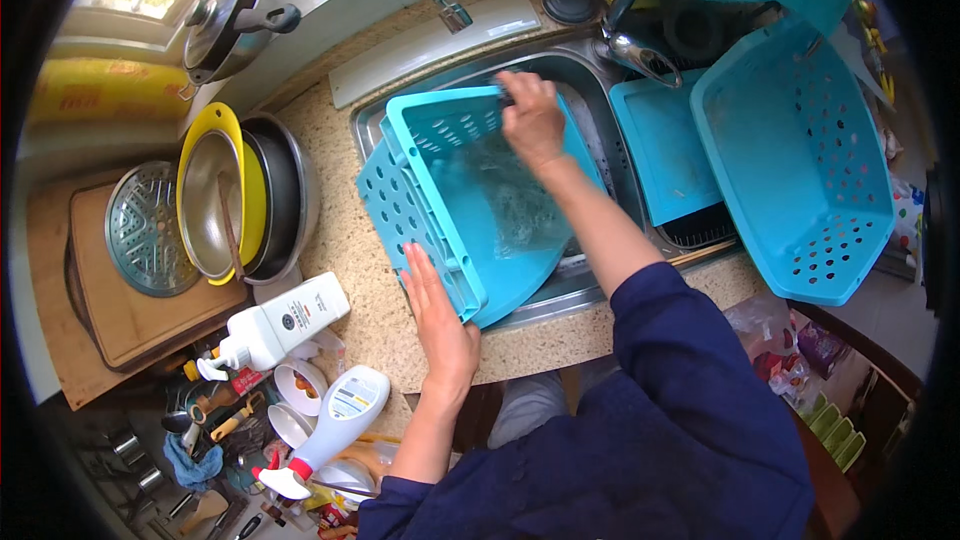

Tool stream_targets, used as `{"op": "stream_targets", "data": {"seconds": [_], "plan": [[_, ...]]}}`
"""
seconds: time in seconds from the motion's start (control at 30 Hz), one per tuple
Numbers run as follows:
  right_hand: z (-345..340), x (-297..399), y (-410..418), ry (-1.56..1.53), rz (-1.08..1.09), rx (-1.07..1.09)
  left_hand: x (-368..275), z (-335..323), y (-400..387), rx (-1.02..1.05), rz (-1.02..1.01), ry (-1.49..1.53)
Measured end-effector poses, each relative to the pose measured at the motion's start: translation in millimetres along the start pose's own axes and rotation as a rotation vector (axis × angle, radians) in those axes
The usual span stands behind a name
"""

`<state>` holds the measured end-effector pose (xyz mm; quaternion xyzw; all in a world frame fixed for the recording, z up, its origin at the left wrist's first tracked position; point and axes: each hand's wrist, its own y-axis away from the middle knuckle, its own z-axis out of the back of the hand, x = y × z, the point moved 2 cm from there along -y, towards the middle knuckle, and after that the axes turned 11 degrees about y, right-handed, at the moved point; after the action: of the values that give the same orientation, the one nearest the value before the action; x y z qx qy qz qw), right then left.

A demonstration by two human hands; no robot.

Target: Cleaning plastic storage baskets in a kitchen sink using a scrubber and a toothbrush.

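Note:
A turquoise plastic basket [471, 259] with perforated walls lies tilted in the steel sink [613, 157], its opening toward me. Cloudy, bubbly water [525, 199] shows inside it. My right hand [534, 120] is curled at the basket's far rim around a small dark object [505, 94], mostly hidden by the fingers and blurred. Against the basket's near-left outer wall, my left hand [442, 322] rests flat, its fingers pointing away from me and its thumb by the lower corner.
At right, another turquoise basket [780, 165] leans beside a flat turquoise tray [667, 146]. A faucet [622, 45] rises behind the sink. Bowls, including a yellow-rimmed colander [251, 210], stand left near a white pump bottle [289, 322] and a spray bottle [337, 420].

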<state>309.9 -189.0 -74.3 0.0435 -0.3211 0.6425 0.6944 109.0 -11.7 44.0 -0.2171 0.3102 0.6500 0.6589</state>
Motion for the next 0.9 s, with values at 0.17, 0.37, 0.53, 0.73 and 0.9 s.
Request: {"op": "stream_targets", "data": {"seconds": [0.17, 0.37, 0.53, 0.73, 0.9], "plan": [[-34.9, -81.1, -13.0, 0.363, -0.211, 0.259, -4.5, -3.3, 0.1, -0.027, -0.011, 0.001], [-21.2, -93.3, 13.9, 0.498, -0.278, 0.655, -25.0, -15.3, -0.2, -0.064, -0.024, -0.006], [3.3, -105.8, 100.7, 0.428, -0.426, 0.965, -40.4, -18.5, 2.3, -0.050, -0.034, -0.027], [38.3, -56.9, 133.4, 0.277, -0.261, 1.137, -24.5, -12.6, 4.4, -0.070, -0.035, -0.114], [-18.2, -46.3, 115.1, 0.151, -0.009, 0.385, -44.9, -20.5, 0.4, -0.064, -0.095, -0.098]]}}
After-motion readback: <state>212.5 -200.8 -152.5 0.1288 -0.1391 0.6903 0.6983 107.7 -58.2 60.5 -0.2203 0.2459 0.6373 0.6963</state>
